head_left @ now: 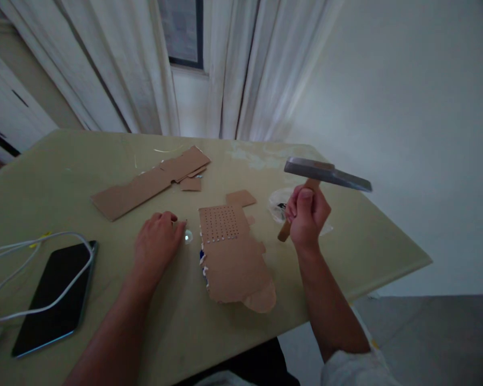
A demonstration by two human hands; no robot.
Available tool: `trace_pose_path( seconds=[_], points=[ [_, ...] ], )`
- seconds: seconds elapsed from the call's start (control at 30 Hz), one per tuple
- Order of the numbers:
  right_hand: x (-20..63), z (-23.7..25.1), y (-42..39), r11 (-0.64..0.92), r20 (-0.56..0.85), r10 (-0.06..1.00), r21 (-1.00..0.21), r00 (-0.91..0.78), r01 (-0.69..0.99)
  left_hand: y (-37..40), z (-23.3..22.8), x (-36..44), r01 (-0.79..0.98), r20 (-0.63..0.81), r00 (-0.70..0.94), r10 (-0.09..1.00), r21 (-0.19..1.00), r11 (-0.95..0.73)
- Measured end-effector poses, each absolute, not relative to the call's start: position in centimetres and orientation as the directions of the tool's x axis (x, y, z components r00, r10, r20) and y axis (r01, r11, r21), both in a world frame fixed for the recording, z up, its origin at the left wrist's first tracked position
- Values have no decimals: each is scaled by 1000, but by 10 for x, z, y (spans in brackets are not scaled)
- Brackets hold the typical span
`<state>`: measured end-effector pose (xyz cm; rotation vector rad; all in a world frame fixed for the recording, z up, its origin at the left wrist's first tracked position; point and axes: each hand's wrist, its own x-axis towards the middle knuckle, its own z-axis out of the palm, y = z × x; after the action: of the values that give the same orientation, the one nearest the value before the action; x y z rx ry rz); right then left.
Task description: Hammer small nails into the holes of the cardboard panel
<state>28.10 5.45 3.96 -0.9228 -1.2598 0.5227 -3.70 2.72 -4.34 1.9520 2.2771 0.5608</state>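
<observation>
My right hand (309, 215) is wrapped round the wooden handle of a hammer (326, 172), holding its long grey metal head up above the table. My left hand (156, 244) is low over the table with curled fingers and the thumb close to the fingertips; anything pinched there is too small to make out. Just right of that hand lies a cardboard piece (235, 268) with rows of small holes in its upper part. White bits and a spot of blue show along its ragged left edge. A small bright round spot glints beside the thumb.
Behind lie a long cardboard strip (145, 187) and small cardboard scraps (240, 198). A clear plastic bag (277, 206) sits left of the right hand. At the left, a white cable (70, 284) crosses a black tablet (52, 300). A wall borders the table's right side.
</observation>
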Motion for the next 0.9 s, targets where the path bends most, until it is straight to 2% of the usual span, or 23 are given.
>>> trace_pose_path(
  seconds=[0.2,0.37,0.47,0.67,0.9],
  points=[
    [289,27,48,608,628,694,-773,352,183,38,-58,-36,917,62,-193,979,365,157],
    [295,24,43,628,631,675,-763,382,151,36,-67,-39,929,148,-156,977,357,94],
    [297,24,44,613,612,689,-778,388,137,36,-68,-40,933,146,-145,979,351,86],
    [302,20,51,584,583,685,-798,437,150,41,-59,-42,842,106,-271,957,507,183],
    [309,15,61,542,554,711,-824,433,163,47,-52,-36,790,233,-253,939,609,62]
  ],
)
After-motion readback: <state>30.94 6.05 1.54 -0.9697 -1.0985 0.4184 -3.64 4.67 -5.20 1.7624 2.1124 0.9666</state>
